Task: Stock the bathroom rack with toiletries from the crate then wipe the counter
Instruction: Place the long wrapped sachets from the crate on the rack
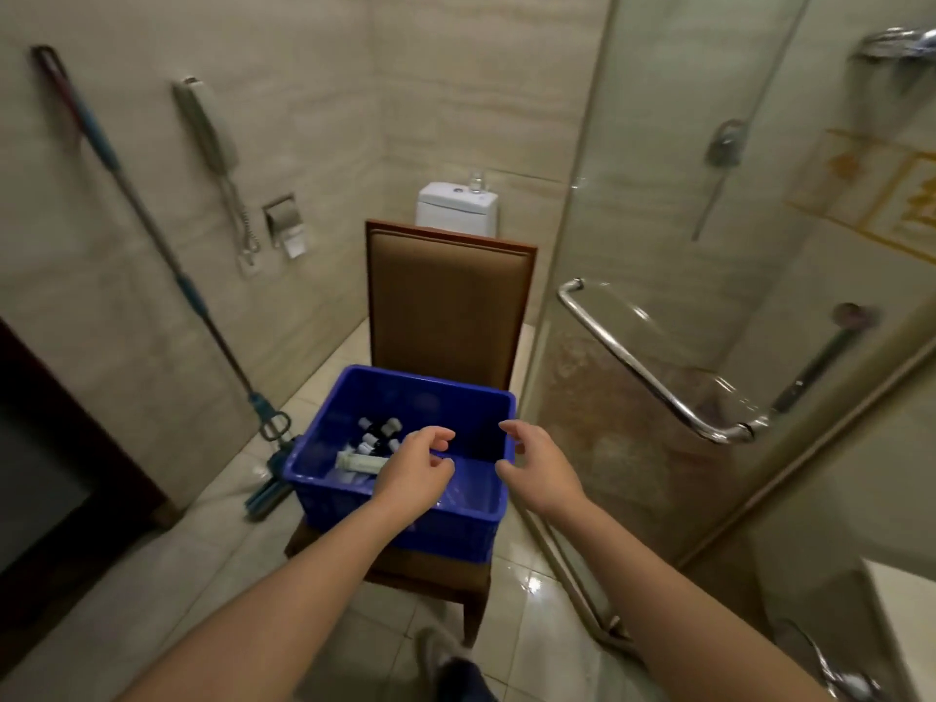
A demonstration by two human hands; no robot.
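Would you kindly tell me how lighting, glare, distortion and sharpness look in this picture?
Head view: dim, warm light; wide-angle distortion bows the mop handle and glass shower door; glare glints on the chrome door handle and glossy floor tiles; the bottles in the blue crate are soft, labels unreadable; the left hand and right hand look slightly blurred.

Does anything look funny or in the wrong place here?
Yes. A padded chair stands right in front of the toilet, blocking it, with the blue crate on its seat. Chairs don't usually sit there. Nothing looks broken.
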